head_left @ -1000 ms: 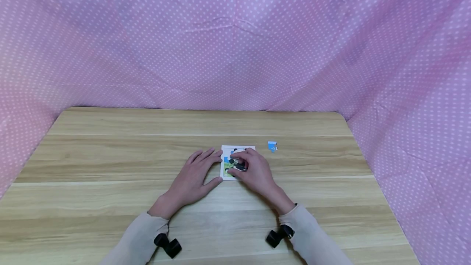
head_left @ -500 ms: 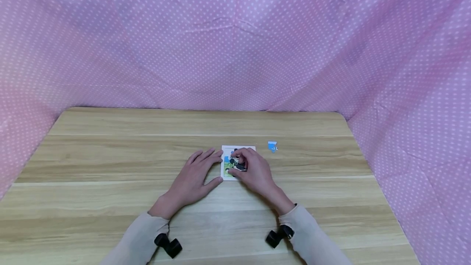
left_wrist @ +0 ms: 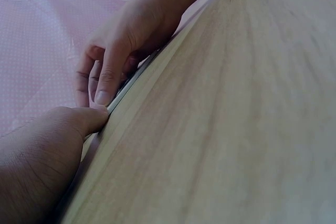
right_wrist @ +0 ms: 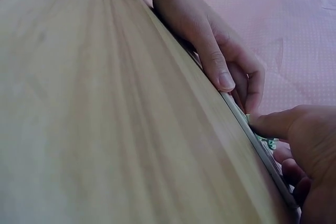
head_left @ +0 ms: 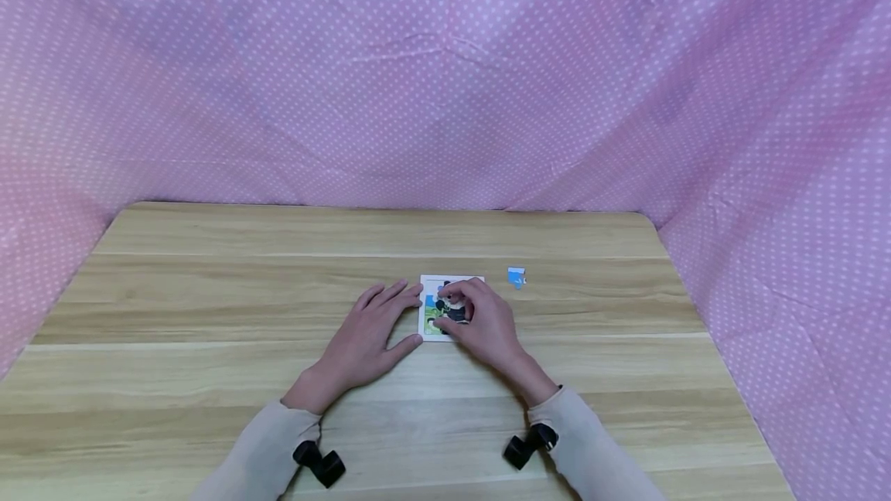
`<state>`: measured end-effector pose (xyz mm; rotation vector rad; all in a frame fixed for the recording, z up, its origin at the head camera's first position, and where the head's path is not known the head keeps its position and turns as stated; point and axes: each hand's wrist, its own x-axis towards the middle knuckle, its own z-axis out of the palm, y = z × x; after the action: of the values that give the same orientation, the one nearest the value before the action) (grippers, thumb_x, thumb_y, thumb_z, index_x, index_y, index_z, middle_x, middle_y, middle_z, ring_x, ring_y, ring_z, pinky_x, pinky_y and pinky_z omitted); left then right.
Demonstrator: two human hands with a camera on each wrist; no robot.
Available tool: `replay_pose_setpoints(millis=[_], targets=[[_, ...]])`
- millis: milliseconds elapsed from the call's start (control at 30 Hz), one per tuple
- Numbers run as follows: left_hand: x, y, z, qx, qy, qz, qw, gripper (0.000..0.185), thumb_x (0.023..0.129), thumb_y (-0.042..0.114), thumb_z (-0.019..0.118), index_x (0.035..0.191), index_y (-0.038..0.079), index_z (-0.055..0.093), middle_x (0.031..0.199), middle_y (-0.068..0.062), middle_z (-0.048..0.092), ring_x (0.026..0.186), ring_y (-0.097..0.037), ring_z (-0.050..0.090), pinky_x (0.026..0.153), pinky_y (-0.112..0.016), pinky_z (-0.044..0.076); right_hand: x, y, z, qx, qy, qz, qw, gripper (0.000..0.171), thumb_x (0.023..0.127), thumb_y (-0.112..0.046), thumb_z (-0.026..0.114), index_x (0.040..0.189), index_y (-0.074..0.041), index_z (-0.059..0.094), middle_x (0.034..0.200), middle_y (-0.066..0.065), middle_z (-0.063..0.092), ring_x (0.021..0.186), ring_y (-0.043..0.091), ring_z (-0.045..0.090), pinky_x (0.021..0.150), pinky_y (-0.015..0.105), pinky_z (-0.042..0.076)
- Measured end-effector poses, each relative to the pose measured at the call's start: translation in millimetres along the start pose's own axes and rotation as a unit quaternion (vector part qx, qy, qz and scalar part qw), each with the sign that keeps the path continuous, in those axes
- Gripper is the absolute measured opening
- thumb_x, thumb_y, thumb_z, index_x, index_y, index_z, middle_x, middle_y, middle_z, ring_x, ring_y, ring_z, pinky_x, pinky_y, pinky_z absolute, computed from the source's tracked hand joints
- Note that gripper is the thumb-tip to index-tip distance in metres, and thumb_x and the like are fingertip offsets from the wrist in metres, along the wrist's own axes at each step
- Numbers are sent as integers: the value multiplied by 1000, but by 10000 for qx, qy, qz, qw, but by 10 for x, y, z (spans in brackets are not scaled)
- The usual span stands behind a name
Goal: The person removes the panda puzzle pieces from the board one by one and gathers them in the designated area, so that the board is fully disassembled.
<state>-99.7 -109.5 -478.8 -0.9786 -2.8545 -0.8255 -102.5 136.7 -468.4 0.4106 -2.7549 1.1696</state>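
Wood under it all: the pale wooden table [head_left: 209, 377] carries the small puzzle board [head_left: 426, 323], which lies flat near the middle, between my two hands
My left hand [head_left: 369, 335]: fingers straight and relaxed, flat on the wood, thumb tip against the board's near left corner and fingertips along its left edge; I judge it is there to brace the board so it does not slide; it grasps nothing
My right hand [head_left: 483, 323]: fingers curled down over the board's picture, tips pressing or pinching at a dark piece [head_left: 455, 314]; whether the piece is gripped or only pushed flat I cannot tell from the head view
Board's lie: square or nearly so, no clear long axis; its edges run roughly with the table's grain and across it; white border faces up
Left wrist view: my thumb [left_wrist: 79, 121] touches the thin board edge
Loose blue piece [head_left: 516, 277]: alone on the wood, beyond and to the right of the board, apart from both hands
Surround: pink dotted cloth [head_left: 445, 76] on all sides
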Motion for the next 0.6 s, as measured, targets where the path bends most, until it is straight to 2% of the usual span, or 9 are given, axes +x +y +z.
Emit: replay_pose_setpoints(millis=[233,600], targets=[[0,2,2,17,11,-21,10000,57,107,47,70,151,11,62,173,-2,48,165,-30,37,137,-55,21,-2,10,-9,201,44,-57,9998,30,90,-5,90,117,-14,80,98,-3,69,73,8,53,64,24,44],[-7,3,-2,12,-12,-6,10000,56,108,47,70,151,11,62,174,-2,47,165,-30,37,137,-56,21,-7,11,-12,347,98,-74,9993,27,93,0,88,115,-14,81,96,-3,70,72,7,54,64,24,45]])
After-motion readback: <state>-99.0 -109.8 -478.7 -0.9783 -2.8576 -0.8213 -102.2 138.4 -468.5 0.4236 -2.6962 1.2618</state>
